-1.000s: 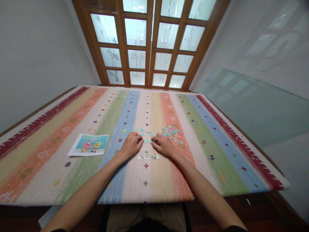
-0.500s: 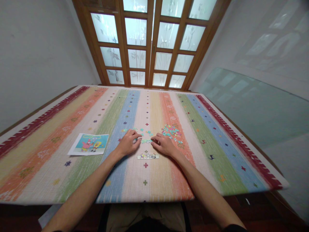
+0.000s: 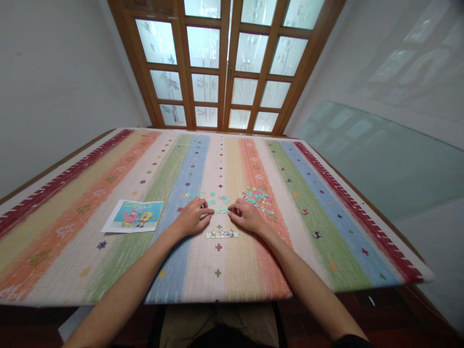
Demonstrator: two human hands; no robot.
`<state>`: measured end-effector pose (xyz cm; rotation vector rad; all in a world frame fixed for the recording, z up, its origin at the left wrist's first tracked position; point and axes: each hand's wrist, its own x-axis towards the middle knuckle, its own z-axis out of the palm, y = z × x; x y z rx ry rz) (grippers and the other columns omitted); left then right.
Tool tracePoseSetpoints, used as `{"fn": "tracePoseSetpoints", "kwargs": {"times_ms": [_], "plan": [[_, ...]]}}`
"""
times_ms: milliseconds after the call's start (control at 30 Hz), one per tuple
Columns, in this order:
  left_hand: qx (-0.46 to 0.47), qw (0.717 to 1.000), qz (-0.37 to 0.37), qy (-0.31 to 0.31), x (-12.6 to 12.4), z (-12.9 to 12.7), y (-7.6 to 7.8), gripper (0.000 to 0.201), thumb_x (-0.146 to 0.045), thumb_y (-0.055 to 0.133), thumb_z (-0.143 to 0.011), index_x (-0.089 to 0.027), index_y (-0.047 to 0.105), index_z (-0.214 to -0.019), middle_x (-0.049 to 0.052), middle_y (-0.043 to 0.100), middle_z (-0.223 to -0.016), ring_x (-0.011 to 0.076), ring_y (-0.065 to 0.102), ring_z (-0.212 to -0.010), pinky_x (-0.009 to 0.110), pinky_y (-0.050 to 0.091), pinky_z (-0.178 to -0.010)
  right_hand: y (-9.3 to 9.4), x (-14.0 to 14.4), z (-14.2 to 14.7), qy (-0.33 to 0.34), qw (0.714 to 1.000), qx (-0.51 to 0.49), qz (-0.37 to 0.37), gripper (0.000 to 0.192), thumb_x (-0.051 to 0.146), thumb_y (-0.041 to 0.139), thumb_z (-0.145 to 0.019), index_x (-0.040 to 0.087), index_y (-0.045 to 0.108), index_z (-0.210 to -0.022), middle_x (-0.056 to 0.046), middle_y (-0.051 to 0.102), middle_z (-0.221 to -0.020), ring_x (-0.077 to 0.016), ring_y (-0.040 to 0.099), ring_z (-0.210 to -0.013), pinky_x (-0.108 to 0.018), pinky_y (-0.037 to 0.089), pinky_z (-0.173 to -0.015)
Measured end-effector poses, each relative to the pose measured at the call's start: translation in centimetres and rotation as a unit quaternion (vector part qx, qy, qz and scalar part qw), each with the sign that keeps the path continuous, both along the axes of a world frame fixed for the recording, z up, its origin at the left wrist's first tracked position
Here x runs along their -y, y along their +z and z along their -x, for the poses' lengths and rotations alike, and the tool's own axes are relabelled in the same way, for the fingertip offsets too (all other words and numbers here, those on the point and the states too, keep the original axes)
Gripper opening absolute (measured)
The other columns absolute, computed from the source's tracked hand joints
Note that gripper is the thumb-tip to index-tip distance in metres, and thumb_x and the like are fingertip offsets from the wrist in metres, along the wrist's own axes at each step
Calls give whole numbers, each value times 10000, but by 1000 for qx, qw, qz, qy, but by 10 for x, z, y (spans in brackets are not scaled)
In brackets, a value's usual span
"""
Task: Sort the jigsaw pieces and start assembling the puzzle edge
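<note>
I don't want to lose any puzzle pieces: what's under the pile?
The pile lies on the cloth, whose orange stripe shows beside it. Whatever its upper pieces cover, cloth or other pieces, cannot be seen.

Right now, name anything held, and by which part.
Left hand and right hand are at opposite ends of a puzzle strip; a grip can't be told.
</note>
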<state>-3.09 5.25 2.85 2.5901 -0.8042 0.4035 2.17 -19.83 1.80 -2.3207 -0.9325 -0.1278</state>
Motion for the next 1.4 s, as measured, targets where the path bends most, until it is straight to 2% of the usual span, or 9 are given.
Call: {"fn": "tracePoseSetpoints", "kwargs": {"times_ms": [200,467,867,1133,1267,1333,1400], "plan": [[10,1000,-3,-1,1,1,1,238,-223,542,-952,-204,777,-982,65,575,-866,225,517,-865,384,462,-847,0,0,1,-9,1000,10,3,65,205,676,-884,177,727,-856,-21,630,-799,-149,582,-721,-266,418,-699],[-10,1000,0,5,2,3,3,256,-233,510,-954,-212,764,-982,67,577,-858,228,518,-849,397,474,-836,1,7,-4,-14,1000,18,-6,122,137,644,-866,180,742,-808,-25,631,-773,-151,579,-703,-273,424,-690],[-5,1000,-11,0,2,4,2,248,-216,506,-959,-183,751,-976,75,579,-855,226,526,-842,367,466,-791,-4,0,1,-6,1000,27,11,129,150,627,-904,170,746,-858,-45,665,-845,-154,602,-739,-267,420,-698],[3,999,-34,2,9,8,1,255,-218,468,-976,-181,718,-947,72,573,-809,229,531,-812,359,473,-769,-9,-4,3,-19,998,53,16,133,138,620,-896,184,729,-835,-31,671,-801,-150,599,-710,-261,404,-673],[1,999,-13,32,-11,1,5,259,-217,466,-970,-201,713,-1050,75,611,-855,231,565,-852,368,491,-802,-8,-4,3,-19,998,58,17,144,129,607,-889,186,721,-823,-34,674,-806,-150,600,-705,-260,399,-666],[8,996,23,90,-32,-5,7,297,-200,456,-961,-210,691,-1143,77,630,-920,230,584,-896,378,500,-845,-8,-4,3,-21,998,58,19,147,128,604,-884,190,719,-816,-33,673,-804,-149,597,-703,-259,396,-664],[19,988,49,143,-57,-11,7,312,-208,438,-963,-215,686,-1151,78,633,-953,236,595,-928,391,505,-885,-8,-4,3,-23,998,58,19,148,129,601,-880,191,718,-815,-31,671,-800,-148,593,-700,-258,394,-661]]}}
